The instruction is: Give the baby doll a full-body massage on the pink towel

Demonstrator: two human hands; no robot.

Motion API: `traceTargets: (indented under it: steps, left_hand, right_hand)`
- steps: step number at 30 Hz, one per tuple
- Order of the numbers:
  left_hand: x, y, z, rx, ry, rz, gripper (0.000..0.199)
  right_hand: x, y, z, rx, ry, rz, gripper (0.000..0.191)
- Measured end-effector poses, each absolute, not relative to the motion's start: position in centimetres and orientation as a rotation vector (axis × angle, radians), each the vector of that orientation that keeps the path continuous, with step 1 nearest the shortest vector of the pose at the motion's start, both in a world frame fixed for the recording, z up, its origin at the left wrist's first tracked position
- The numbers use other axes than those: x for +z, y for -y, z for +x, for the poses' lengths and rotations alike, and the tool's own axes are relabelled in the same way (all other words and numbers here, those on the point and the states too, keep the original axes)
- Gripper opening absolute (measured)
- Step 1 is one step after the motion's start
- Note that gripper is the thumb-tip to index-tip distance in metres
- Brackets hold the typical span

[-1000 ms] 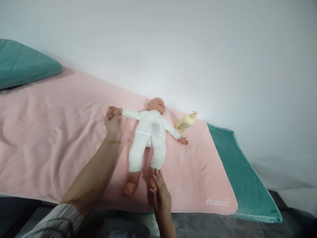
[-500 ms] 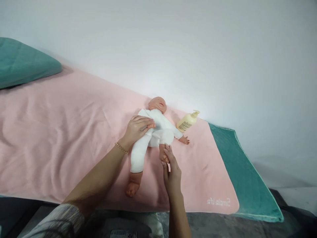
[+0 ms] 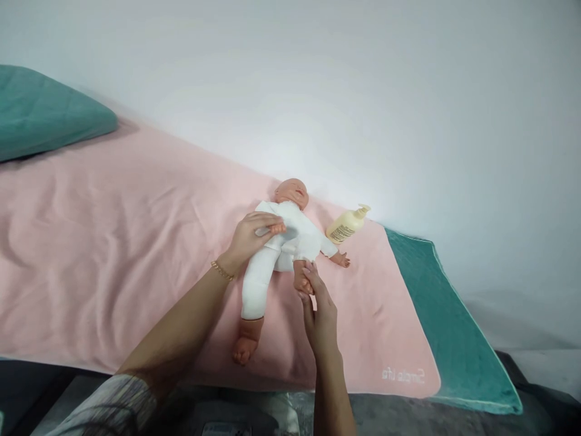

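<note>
A baby doll in a white outfit lies on its back on the pink blanket, its head toward the wall. My left hand is closed around the doll's hand on the left of the picture, whose small fingers show past my fingertips. My right hand grips the doll's foot on the right between thumb and fingers, with that leg raised and bent. The other leg stretches down toward me. Beside the doll's outstretched arm, a pale yellow pump bottle stands on the blanket.
Behind the blanket rises a white wall. A green pillow is at the far left. Green fabric shows past the blanket's right end. Dark items lie below the front edge.
The whole view has shifted slightly. Both hands keep their hold on the doll's hand and foot, and my left fingers have bent a little more around the doll's hand.
</note>
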State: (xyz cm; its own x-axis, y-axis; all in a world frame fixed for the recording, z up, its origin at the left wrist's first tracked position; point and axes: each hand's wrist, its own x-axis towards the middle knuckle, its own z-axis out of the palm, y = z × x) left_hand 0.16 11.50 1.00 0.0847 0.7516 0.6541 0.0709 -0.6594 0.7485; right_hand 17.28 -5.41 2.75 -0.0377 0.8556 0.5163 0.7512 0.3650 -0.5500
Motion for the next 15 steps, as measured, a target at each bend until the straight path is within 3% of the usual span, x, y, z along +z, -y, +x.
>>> traceTargets:
  steps: [6,15]
  left_hand:
    - [1.0,-12.6,-1.2,1.863,-0.883,1.059,0.036]
    - [-3.9,-15.9,-3.5,1.882,-0.901,0.427,0.018]
  right_hand:
    - [1.3,9.4,17.7,0.148,1.89,-1.394,0.054]
    - [-0.6,13.4,17.2,0.116,2.084,-1.381,0.05]
